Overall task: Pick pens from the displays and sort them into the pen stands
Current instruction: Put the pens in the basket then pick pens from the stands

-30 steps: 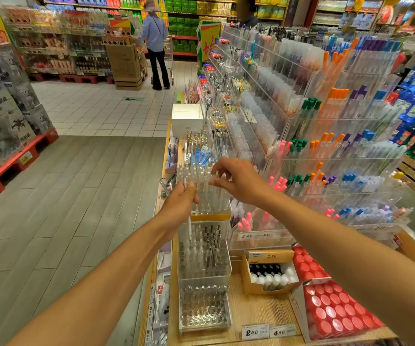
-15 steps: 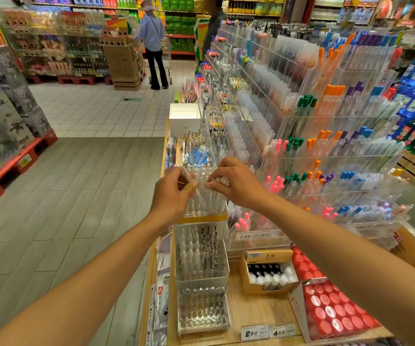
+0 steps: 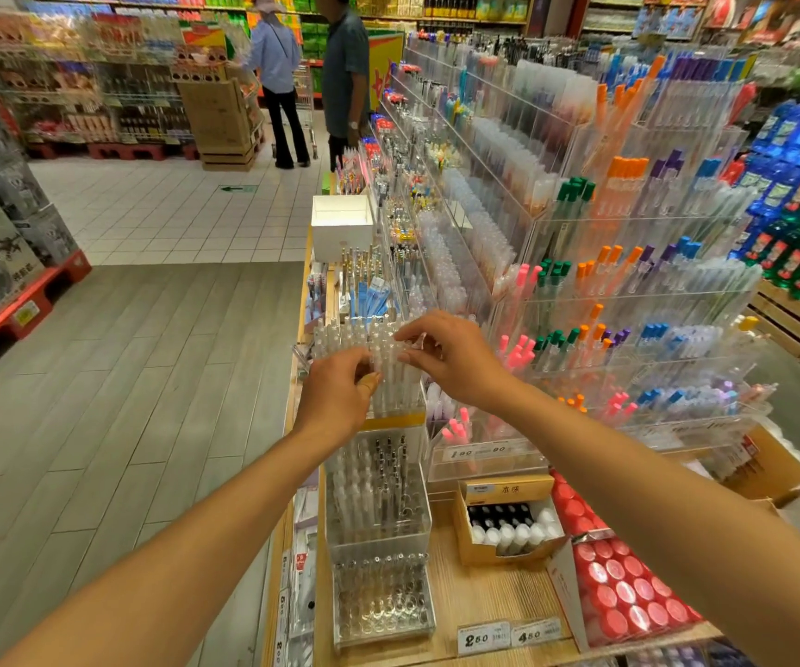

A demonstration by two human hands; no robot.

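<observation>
A wooden display shelf [image 3: 484,599] ran beneath both hands. On it stood clear acrylic pen stands [image 3: 379,512] below the left hand [image 3: 335,402], and an open cardboard box [image 3: 508,527] below the right hand [image 3: 456,363].

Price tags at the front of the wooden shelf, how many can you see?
2. One price tag reads 2.50, and the other price tag just right of it reads 4.50. More tags may be hidden further along the shelf.

Bright overhead store light, wide-angle bending, blurred edges.
</observation>
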